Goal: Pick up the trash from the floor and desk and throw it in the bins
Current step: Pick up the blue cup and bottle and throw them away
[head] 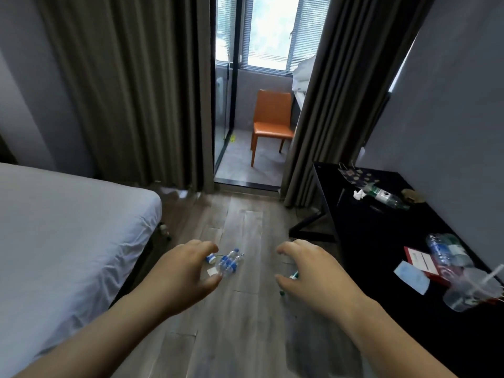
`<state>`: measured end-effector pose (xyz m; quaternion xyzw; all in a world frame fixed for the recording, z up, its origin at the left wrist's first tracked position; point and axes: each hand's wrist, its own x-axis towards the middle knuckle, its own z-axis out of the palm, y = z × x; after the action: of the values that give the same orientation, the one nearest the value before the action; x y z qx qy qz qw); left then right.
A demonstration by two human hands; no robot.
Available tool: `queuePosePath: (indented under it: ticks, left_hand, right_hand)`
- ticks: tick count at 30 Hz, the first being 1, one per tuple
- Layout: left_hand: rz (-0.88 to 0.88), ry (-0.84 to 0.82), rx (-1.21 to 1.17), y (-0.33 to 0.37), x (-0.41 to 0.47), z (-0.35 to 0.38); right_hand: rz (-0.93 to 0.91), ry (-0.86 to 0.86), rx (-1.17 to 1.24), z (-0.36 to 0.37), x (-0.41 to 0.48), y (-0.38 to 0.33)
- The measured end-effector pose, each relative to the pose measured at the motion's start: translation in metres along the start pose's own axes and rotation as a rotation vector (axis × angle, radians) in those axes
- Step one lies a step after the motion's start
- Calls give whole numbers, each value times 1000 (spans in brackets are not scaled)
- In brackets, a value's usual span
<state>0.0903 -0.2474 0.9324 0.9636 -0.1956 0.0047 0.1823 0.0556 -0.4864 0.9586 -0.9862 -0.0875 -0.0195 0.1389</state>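
Observation:
A crumpled clear bottle with a blue label [228, 263] lies on the wooden floor, beside a small blue-and-white scrap [210, 259]. My left hand [185, 271] hovers over them, fingers spread, holding nothing. My right hand [313, 271] is also open above the floor, with a small green item [294, 274] partly hidden under it. On the black desk [362, 230] lie a green-label bottle [384, 196], a white tissue wad [358, 194], a crushed blue bottle [443, 251], a blue mask [411, 276], a red card [421, 261] and a plastic cup with a straw [469, 291]. No bin is in view.
A bed with a white sheet [68, 227] fills the left side. Dark curtains [131, 91] frame a glass door to a balcony with an orange chair [271, 121]. A plastic bag [174, 192] lies by the curtain, and a small object [164, 230] sits at the bed's corner.

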Motion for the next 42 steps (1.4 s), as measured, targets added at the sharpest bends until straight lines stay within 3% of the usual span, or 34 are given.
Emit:
queuePosePath:
  ticks: [15, 29, 42]
  left_hand:
    - [-81, -171, -68, -146, 196, 37]
    - [-323, -233, -64, -253, 392, 89]
    - [-465, -338, -132, -369, 502, 153]
  right_hand:
    - [54, -176, 27, 75, 245, 29]
    - [-9, -335, 57, 141, 503, 103]
    - [47, -458, 122, 250, 649, 115]
